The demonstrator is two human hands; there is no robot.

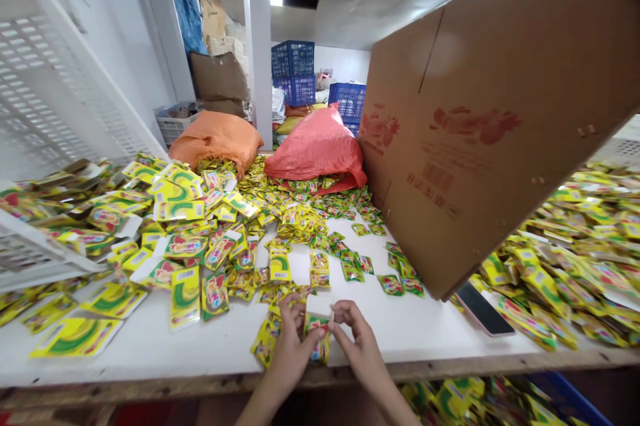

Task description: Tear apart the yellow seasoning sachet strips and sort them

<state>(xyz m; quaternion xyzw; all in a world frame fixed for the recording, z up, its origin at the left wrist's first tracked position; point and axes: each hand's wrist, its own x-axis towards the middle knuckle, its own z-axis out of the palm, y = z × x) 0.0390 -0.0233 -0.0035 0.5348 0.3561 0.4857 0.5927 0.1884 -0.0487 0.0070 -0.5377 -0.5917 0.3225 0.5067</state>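
A small yellow-and-green printed carton (316, 323) with its white flap raised is between my two hands, near the table's front edge. My left hand (291, 349) grips its left side, with the thumb across the front. On the right side, my right hand (361, 345) pinches the carton's edge by the flap with thumb and fingertips. Whether anything is inside the carton cannot be seen. Yellow sachets (265, 344) lie beside and partly under my left hand. Beyond my hands are green sachets (353, 270) and an upright-lying yellow carton (280, 267).
Heaped cartons (185, 246) cover the left, by a tipped white crate (55, 59). Orange (215, 136) and red (320, 146) sacks spill sachets at the back. A large cardboard box (480, 99) leans at right; a phone (484, 309) lies beside more cartons (565, 279).
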